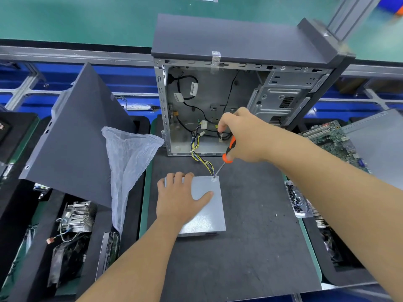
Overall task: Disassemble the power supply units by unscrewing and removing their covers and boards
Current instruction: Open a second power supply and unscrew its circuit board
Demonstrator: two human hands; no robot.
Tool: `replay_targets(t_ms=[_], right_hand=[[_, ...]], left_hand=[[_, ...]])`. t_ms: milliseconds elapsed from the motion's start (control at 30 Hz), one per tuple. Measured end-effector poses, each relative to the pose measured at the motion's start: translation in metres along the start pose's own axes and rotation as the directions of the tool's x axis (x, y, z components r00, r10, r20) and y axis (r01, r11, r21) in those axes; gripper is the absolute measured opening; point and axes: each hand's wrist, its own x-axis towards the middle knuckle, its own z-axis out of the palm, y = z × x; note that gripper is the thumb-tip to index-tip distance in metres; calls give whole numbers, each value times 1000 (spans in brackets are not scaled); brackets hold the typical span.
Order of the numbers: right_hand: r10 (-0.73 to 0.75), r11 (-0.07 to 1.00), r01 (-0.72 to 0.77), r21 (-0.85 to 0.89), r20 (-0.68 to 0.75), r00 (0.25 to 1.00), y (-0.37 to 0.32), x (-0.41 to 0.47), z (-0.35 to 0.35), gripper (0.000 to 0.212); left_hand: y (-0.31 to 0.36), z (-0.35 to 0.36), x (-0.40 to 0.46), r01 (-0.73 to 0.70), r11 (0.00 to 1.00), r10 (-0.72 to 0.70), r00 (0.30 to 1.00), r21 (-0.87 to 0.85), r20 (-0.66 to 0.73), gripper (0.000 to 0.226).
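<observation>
So the power supply unit (pixel 207 205) is already out of the open computer case (pixel 218 101) and lying on the worktop (pixel 250 247), with the left hand (pixel 181 199) pressing flat on its cover. The right hand (pixel 242 138) is gripping an orange screwdriver (pixel 229 151) with the tip sitting at the far corner screw just beyond the left fingers. Cover's still on, looks like early days, boards still to come out

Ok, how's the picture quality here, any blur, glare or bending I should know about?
Head view: the centre is sharp, with the grey metal power supply box and orange-handled screwdriver crisp under even, soft light. The wide lens bows the silver bench rails. The top right corner by the aluminium post is smeared. No strong glare; the shadows are faint.
</observation>
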Motion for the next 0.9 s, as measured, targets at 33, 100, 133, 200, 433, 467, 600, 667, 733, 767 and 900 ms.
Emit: replay_targets(t_ms=[33, 100, 133, 200, 433, 467, 600, 667, 733, 767, 900], right_hand=[[24, 1000, -24, 11, 11, 1000, 0, -1, 0, 54], [74, 977, -68, -200, 22, 997, -1, -2, 2, 47], [92, 940, -82, -332, 14, 996, -1, -2, 3, 44], [84, 901, -99, -422, -56, 995, 1, -2, 7, 30], [-81, 990, 67, -128, -103, 991, 3, 1, 11, 54], [-97, 994, 92, -64, -83, 992, 3, 2, 9, 59], [-38, 994, 28, -110, -87, 995, -3, 1, 12, 55], [40, 943, -77, -324, -118, 992, -4, 0, 16, 52], [88, 924, -152, -352, -191, 978, -2, -2, 16, 34], [87, 931, -157, -328, -219, 972, 1, -1, 16, 26], [0, 973, -50, -226, -215, 977, 9, 1, 16, 28]], left_hand=[[0, 0, 0, -2, 1000, 2, 1000, 1, -3, 88], [0, 0, 0, -3, 1000, 3, 1000, 14, -3, 88], [0, 0, 0, -2, 1000, 2, 1000, 20, 2, 88], [0, -1, 0, 1, 1000, -1, 1000, 24, 8, 88], [0, 0, -1, 2, 1000, -2, 1000, 27, 18, 88], [0, -1, -1, 2, 1000, -2, 1000, 24, 15, 88], [1, -1, -1, 2, 1000, -2, 1000, 19, 5, 88], [1, -1, 0, 3, 1000, -3, 1000, 18, 10, 88], [1, -1, 0, 4, 1000, -4, 1000, 15, 12, 89], [0, -1, 0, 4, 1000, -4, 1000, 13, 14, 89], [0, 0, 0, 6, 1000, -6, 1000, 17, 11, 89]])
